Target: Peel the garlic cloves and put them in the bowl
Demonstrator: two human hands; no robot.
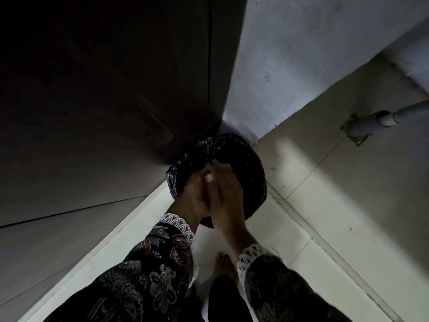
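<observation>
Head view, looking down in dim light. The left hand [197,194] and the right hand [226,194] are pressed side by side over a bin lined with a black bag [250,163], which stands on the floor in the corner between a dark door [104,89] and a pale wall [290,54]. The left hand's fingers are curled; between the two hands, at the fingertips, shows a small pale piece [210,177], which may be a garlic clove or its skin, and the left hand appears to pinch it. The right hand's fingers extend forward over the bin's opening, and whitish scraps [226,168] lie at their tips; whether this hand grips anything cannot be told. Both forearms wear dark patterned sleeves [162,263] with white looped trim at the cuffs. A bare foot [226,266] stands on the tiled floor [325,217] below the right wrist. The bin touches or nearly touches the door at its left edge; open floor lies to the right of it, running towards a grey pipe [371,120] fixed at the floor near the wall.
</observation>
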